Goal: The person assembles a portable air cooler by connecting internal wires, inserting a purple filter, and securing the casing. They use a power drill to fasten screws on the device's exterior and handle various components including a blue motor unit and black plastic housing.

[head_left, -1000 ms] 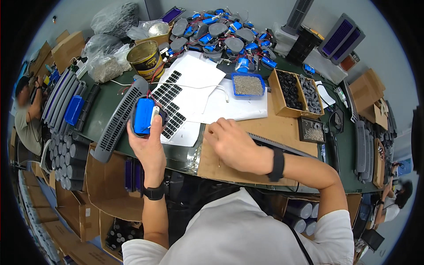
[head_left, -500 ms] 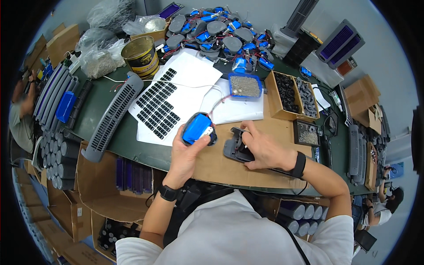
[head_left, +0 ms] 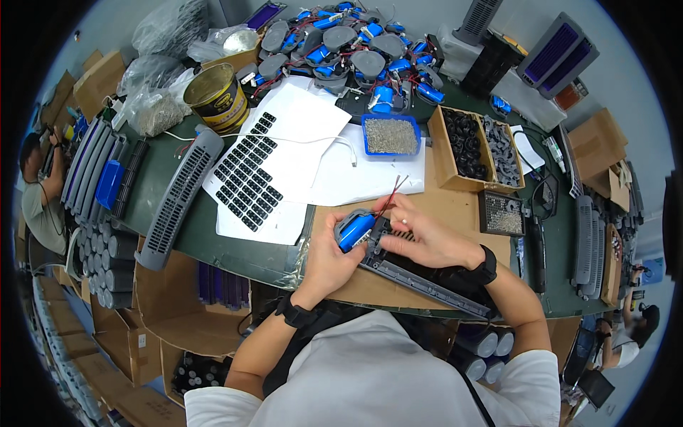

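My left hand (head_left: 329, 262) is closed around a grey cap with a blue battery pack (head_left: 356, 231) in it. The pack sits at the end of a long grey slotted housing (head_left: 427, 283), which lies slanted on the brown cardboard. Right beside the pack, my right hand (head_left: 435, 240) has its fingers bent together on the thin red and black wires (head_left: 391, 196), whose bare ends stick up above the fingers. A small white bit shows by the fingertips. My fingers partly hide the joint between cap and housing.
Farther off lie a blue tray of screws (head_left: 390, 135), a wooden box of black and grey parts (head_left: 462, 149) and a black screw box (head_left: 501, 213). Blue-and-grey units (head_left: 356, 50) pile up at the back. At left stand a yellow-black tin (head_left: 217, 99) and a grey slotted panel (head_left: 181, 199).
My left hand has brought the battery pack right and down to the housing. My right hand has shifted from gripping the housing end to the wires, and the long housing now shows more fully.
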### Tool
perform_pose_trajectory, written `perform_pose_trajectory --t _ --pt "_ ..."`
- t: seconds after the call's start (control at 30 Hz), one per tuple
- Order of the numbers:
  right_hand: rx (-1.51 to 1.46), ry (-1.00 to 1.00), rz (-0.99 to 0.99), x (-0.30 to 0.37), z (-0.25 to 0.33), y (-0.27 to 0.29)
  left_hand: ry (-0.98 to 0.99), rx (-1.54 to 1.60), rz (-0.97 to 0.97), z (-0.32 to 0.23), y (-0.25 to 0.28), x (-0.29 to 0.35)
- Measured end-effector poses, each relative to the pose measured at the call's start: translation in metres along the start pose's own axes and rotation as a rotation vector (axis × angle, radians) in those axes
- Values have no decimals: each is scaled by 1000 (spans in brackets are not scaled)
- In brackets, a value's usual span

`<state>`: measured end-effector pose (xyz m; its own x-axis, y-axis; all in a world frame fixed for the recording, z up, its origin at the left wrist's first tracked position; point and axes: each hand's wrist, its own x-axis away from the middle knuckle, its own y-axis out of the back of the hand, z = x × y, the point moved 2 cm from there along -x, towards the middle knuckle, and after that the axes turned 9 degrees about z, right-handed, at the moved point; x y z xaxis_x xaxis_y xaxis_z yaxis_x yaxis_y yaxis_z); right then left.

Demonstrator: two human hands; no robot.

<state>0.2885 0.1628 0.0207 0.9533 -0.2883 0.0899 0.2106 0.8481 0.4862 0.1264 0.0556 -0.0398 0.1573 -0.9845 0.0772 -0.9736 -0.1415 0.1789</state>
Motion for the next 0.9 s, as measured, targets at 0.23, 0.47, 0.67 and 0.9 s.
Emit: perform_pose_trajectory --t 0.23,0.47,0.67,0.9 --pt "-627 74 -59 -6 -11 -7 46 -161 106 -18 -3 -2" --pt "-403 -7 -35 -5 9 6 -50 109 357 2 -3 -8" --pt "275 40 42 -1 15 2 -73 249 551 1 -5 -6" --pt "378 120 32 4 3 -10 -100 230 506 5 -4 -10"
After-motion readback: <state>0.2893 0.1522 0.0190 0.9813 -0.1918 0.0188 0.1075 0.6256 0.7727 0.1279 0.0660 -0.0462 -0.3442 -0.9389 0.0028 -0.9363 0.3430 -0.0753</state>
